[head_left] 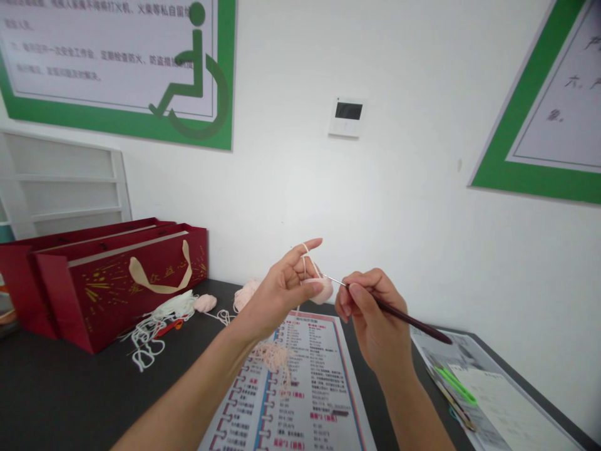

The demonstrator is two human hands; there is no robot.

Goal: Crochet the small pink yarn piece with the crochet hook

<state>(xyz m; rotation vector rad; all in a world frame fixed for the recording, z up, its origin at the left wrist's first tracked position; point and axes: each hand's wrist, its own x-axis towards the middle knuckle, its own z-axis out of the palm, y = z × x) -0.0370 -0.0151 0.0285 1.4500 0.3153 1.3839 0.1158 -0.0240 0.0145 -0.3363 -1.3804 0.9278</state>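
Note:
My left hand (286, 285) is raised over the dark table (56, 388), pinching a small pale pink crochet piece (320, 289), with pink yarn looped over the outstretched index finger. My right hand (370, 313) grips a dark-handled crochet hook (404, 318), whose metal tip touches the pink piece. A loose strand of pink yarn (277, 357) hangs from the work down to the printed sheet below.
A spiral-bound printed sheet (305, 388) lies under my hands. Dark red gift bags (107, 282) stand at the left, with white and pink yarn (164, 316) beside them. Papers and a green tool (453, 382) lie at the right. A white wall stands close behind.

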